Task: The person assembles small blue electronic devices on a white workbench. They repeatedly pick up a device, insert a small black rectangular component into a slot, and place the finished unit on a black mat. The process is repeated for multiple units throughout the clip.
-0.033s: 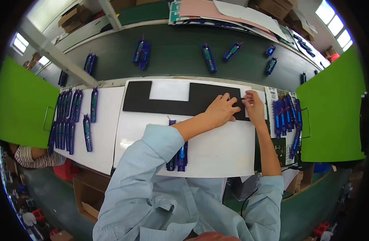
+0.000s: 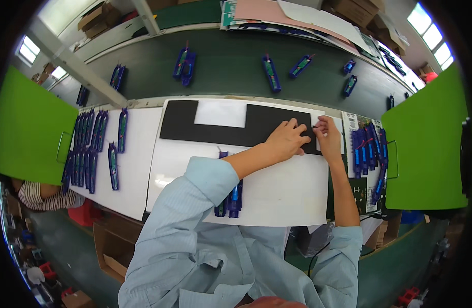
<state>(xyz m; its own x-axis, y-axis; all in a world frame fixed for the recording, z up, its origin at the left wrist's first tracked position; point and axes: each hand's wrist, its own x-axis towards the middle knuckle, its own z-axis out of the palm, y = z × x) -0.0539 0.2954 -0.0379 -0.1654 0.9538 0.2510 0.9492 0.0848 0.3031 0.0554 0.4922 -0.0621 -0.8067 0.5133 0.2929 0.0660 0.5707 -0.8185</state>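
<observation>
A flat black sheet (image 2: 220, 134) with a rectangular notch in its far edge lies on a white board (image 2: 282, 190). My left hand (image 2: 287, 140) rests on the sheet's right part, its fingers spread and bent and touching the surface. Just beyond the sheet's right end, my right hand (image 2: 329, 141) pinches a small black piece between thumb and fingertips; its exact shape is too small to make out. Beneath my left forearm lie blue-wrapped electronic units (image 2: 236, 197), partly covered by the sleeve.
Rows of blue-wrapped units (image 2: 84, 169) lie at the left, and a cluster (image 2: 369, 149) lies at the right. Green panels (image 2: 33, 128) flank both sides. More units sit on the dark green bench (image 2: 225, 66) beyond, with stacked sheets (image 2: 297, 18) at the back. Another person's striped sleeve (image 2: 38, 197) shows at left.
The whole view has shifted slightly to one side. Both hands keep nearly the same pose at the sheet's right end.
</observation>
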